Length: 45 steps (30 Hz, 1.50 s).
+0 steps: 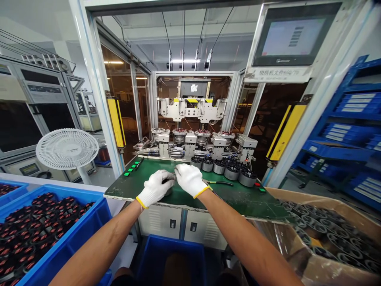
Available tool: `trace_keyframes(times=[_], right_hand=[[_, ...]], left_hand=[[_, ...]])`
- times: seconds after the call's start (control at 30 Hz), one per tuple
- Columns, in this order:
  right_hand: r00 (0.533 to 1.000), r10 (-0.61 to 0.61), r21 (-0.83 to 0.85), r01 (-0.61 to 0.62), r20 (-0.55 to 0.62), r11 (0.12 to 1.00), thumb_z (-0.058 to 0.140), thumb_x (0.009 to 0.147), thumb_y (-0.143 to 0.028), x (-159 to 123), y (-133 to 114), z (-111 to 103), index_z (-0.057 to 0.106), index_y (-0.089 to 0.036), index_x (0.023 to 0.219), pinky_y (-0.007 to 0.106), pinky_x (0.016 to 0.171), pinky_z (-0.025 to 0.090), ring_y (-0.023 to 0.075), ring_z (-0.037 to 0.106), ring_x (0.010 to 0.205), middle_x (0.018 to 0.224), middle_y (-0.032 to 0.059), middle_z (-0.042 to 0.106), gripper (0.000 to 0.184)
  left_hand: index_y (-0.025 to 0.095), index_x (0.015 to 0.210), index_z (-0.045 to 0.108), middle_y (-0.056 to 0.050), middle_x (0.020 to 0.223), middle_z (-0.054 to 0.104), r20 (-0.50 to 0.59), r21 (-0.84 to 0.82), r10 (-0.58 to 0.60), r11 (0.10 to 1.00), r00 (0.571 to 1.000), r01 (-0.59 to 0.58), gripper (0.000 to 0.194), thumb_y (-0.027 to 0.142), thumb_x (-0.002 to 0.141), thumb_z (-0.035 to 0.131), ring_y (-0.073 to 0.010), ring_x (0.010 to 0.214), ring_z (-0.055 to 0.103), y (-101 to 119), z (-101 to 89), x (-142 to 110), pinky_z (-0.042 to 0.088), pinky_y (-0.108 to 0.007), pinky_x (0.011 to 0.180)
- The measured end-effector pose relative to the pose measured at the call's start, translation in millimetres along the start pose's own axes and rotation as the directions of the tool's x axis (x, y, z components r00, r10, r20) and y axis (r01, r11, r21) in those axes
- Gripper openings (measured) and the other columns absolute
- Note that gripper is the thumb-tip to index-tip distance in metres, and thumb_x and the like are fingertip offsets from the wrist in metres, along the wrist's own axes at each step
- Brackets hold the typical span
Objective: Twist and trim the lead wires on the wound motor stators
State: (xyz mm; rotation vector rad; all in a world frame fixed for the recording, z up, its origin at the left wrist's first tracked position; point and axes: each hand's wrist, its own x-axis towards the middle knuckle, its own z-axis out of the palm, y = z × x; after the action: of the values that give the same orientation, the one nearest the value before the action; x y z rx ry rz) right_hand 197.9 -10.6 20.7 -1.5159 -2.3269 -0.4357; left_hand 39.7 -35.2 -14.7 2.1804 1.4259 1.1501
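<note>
My left hand point(157, 187), in a white knit glove, is closed round a grey and black motor stator point(169, 190) near the front edge of the green worktop point(119, 190). The hand covers most of that stator. Just to its right is my right hand point(190, 179), gloved too, with its fingers bent together close to the stator's upper side. What those fingers pinch, if anything, is hidden. A tool with dark handles point(220, 182), perhaps pliers, lies beyond my right wrist. Behind it stand several bare stators point(232, 172) in a slanting row.
A winding machine point(190, 147) with several fixtures spans the back. Blue bin point(102, 210) at left holds copper-wound stators; a carton point(312, 262) at right holds bare ones. A white fan point(68, 149) stands left. Yellow posts point(116, 122) flank the opening. Below is a blue crate point(172, 242).
</note>
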Motion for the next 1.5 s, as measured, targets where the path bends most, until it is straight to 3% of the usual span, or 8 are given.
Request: trace_keyframes(times=[0.4, 0.57, 0.73, 0.8, 0.93, 1.0, 1.3, 1.5], right_hand=[[0.988, -0.121, 0.525, 0.055, 0.092, 0.849, 0.044, 0.085, -0.029, -12.2, -10.1, -20.4, 0.068, -0.018, 0.082, 0.022, 0.061, 0.039, 0.0121, 0.059, 0.070, 0.078, 0.0024, 0.069, 0.027], [0.986, 0.152, 0.184, -0.162, 0.069, 0.969, 0.041, 0.083, -0.031, 4.1, 3.7, -7.3, 0.070, -0.019, 0.083, 0.030, 0.067, 0.043, 0.0218, 0.063, 0.082, 0.086, 0.0095, 0.070, 0.031], [0.934, -0.140, 0.257, 0.054, 0.330, 0.965, 0.050, 0.072, -0.029, -25.3, 2.4, -9.0, 0.065, -0.016, 0.064, 0.028, 0.056, 0.039, 0.0188, 0.058, 0.063, 0.067, 0.0076, 0.065, 0.021], [0.899, -0.204, 0.640, -0.102, 0.387, 0.761, 0.053, 0.069, -0.028, -29.0, 4.4, -14.0, 0.062, -0.016, 0.064, 0.024, 0.048, 0.033, 0.0119, 0.049, 0.050, 0.055, 0.0014, 0.057, 0.016], [0.883, 0.149, 0.890, -0.419, 0.446, -0.178, 0.055, 0.067, -0.031, -17.8, 16.0, -7.6, 0.056, -0.015, 0.069, 0.020, 0.037, 0.016, 0.0041, 0.028, 0.036, 0.046, -0.0061, 0.043, 0.016], [0.852, 0.252, 0.871, -0.376, 0.459, -0.317, 0.054, 0.066, -0.030, -12.9, 21.4, 0.5, 0.054, -0.014, 0.068, 0.019, 0.036, 0.013, 0.0029, 0.025, 0.034, 0.044, -0.0073, 0.041, 0.016], [0.807, 0.408, 0.904, -0.369, 0.426, -0.214, 0.059, 0.068, -0.027, -0.4, 50.4, 21.9, 0.060, -0.010, 0.075, 0.016, 0.032, 0.017, 0.0032, 0.031, 0.033, 0.045, -0.0052, 0.047, 0.019], [0.743, 0.539, 0.912, -0.384, 0.397, -0.142, 0.058, 0.078, -0.031, 15.3, 58.3, 47.8, 0.058, -0.013, 0.084, 0.015, 0.033, 0.030, 0.0038, 0.042, 0.039, 0.059, -0.0021, 0.057, 0.019]], left_hand=[[0.019, 0.081, 0.069, -0.001, 0.087, 0.067, -0.020, -0.113, -0.068, 0.991, 0.997, 0.066, 0.017, 0.023, 0.076, 0.054, -0.0164, 0.084, 0.061, -0.9, 1.7, 2.5, 0.047, -0.027, 0.075], [0.021, 0.086, 0.072, -0.001, 0.096, 0.068, -0.044, -0.149, -0.091, 0.985, 0.995, 0.084, 0.018, 0.028, 0.078, 0.057, -0.0164, 0.089, 0.063, 1.4, 3.0, -0.1, 0.048, -0.027, 0.080], [0.022, 0.084, 0.073, 0.000, 0.093, 0.070, -0.060, -0.107, -0.057, 0.993, 0.997, 0.050, 0.017, 0.025, 0.078, 0.057, -0.0171, 0.090, 0.063, 3.6, 4.5, -0.4, 0.048, -0.027, 0.082], [0.022, 0.084, 0.073, -0.001, 0.093, 0.070, -0.071, -0.078, -0.034, 0.997, 0.997, 0.028, 0.018, 0.025, 0.080, 0.056, -0.0172, 0.092, 0.063, 3.7, 7.4, -1.9, 0.048, -0.027, 0.082], [0.022, 0.089, 0.072, -0.002, 0.097, 0.068, -0.141, -0.004, -0.031, 1.000, 0.990, 0.031, 0.020, 0.030, 0.082, 0.055, -0.0175, 0.093, 0.062, 4.9, 14.9, -5.5, 0.047, -0.029, 0.081], [0.023, 0.090, 0.071, -0.002, 0.098, 0.068, -0.135, 0.066, -0.026, 0.997, 0.991, 0.036, 0.021, 0.032, 0.083, 0.054, -0.0182, 0.094, 0.061, 6.5, 12.0, -5.5, 0.046, -0.030, 0.079], [0.021, 0.109, 0.064, -0.008, 0.107, 0.068, 0.332, 0.537, 0.318, 0.711, 0.888, -0.455, 0.038, 0.028, 0.072, 0.066, -0.0266, 0.106, 0.057, -5.7, -31.2, -3.9, 0.034, -0.042, 0.101], [0.021, 0.117, 0.059, -0.010, 0.094, 0.066, 0.112, 0.717, 0.093, 0.682, 0.989, -0.145, 0.047, 0.049, 0.080, 0.059, -0.0300, 0.085, 0.060, 22.9, -9.9, -8.1, 0.044, -0.041, 0.072]])
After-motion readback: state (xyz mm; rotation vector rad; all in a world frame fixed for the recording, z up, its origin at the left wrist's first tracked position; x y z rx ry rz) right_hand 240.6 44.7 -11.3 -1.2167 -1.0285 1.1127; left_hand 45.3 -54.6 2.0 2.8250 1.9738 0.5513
